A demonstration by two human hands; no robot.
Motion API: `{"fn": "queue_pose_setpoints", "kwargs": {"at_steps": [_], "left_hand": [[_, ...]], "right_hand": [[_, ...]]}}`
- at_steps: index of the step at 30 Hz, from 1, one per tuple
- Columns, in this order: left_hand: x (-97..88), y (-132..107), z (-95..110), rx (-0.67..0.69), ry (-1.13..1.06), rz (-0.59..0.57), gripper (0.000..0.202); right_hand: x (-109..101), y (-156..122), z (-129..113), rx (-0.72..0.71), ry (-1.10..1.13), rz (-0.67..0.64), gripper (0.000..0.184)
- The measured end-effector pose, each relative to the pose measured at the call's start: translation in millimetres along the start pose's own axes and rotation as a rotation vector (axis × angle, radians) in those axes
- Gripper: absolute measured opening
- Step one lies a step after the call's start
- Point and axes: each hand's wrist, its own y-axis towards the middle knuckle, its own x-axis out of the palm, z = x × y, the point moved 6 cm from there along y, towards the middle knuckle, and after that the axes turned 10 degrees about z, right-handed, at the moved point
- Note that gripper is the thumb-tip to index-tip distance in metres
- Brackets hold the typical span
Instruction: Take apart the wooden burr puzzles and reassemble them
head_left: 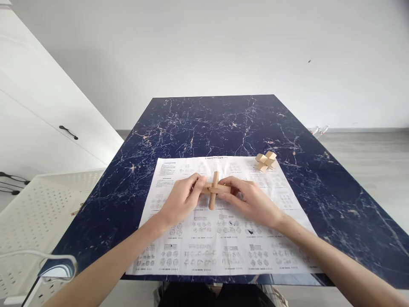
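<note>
Head view: left fingers (197, 190) and right fingers (235, 182) clamp opposite ends of the wooden cross (214, 190) between them.

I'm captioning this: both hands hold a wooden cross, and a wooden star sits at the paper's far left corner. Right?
No: the head view shows the star at the paper's far right corner. The left hand and right hand do hold the cross.

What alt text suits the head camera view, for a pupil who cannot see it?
A left hand and a right hand hold opposite sides of a wooden cross above a large printed sheet. Another wooden piece rests near the far right corner of the sheet, which lies on a dark blue table.
</note>
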Motion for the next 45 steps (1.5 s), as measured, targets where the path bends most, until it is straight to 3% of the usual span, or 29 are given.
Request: {"fn": "queue_pose_setpoints", "kwargs": {"at_steps": [3, 8, 13, 19, 26, 35, 45], "left_hand": [[-5.0, -2, 4, 0.159, 0.073, 0.052, 0.051], [3.4, -6, 12, 0.327, 0.028, -0.153, 0.120], [4.9, -4, 12, 0.335, 0.120, -0.120, 0.095], [4.4, -1, 9, 0.309, 0.156, -0.091, 0.084], [6.0, 1, 4, 0.246, 0.139, -0.150, 0.088], [7.0, 1, 4, 0.261, 0.135, -0.157, 0.092], [10.7, 1, -1, 0.229, 0.157, -0.120, 0.102]], "right_hand": [[5, -1, 3, 0.051, 0.050, -0.036, 0.030], [10, -2, -2, 0.078, 0.317, -0.148, 0.035], [10, -1, -4, 0.130, 0.469, -0.155, 0.037], [9, 0, -2, 0.177, 0.424, -0.103, 0.036], [9, -1, 4, 0.217, 0.380, -0.088, 0.032], [7, -2, 5, 0.239, 0.365, -0.089, 0.029], [13, -4, -2, 0.128, 0.320, -0.127, 0.033]]}}
